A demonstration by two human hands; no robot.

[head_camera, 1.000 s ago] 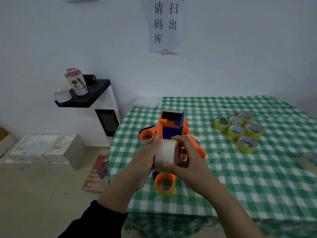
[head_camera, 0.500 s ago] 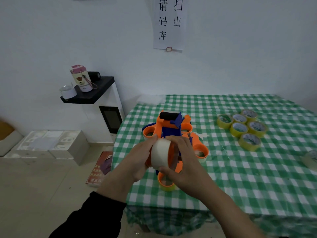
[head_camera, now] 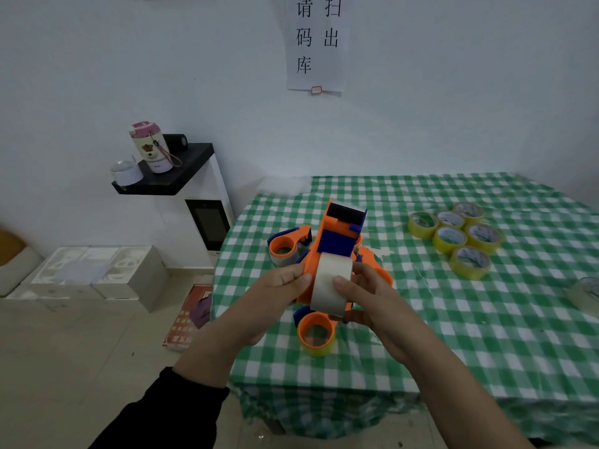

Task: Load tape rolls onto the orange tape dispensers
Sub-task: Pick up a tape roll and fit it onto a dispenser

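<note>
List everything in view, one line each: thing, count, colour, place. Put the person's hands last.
tablecloth: one, green and white check, over the table.
held dispenser: one, orange and blue, raised above the tablecloth.
white tape roll: one, whitish, against the held dispenser's near end.
other dispensers: at least three, orange and blue, on the tablecloth beneath and beside the held one.
yellow tape rolls: six, yellow, clustered on the tablecloth's far right.
clear roll: one, pale, tablecloth's right edge.
paper sign: one, white with black characters, on the wall.
bottle: one, pink and cream, on the black shelf at left.
left hand: one, grips the held dispenser.
right hand: one, holds the white tape roll.
</note>
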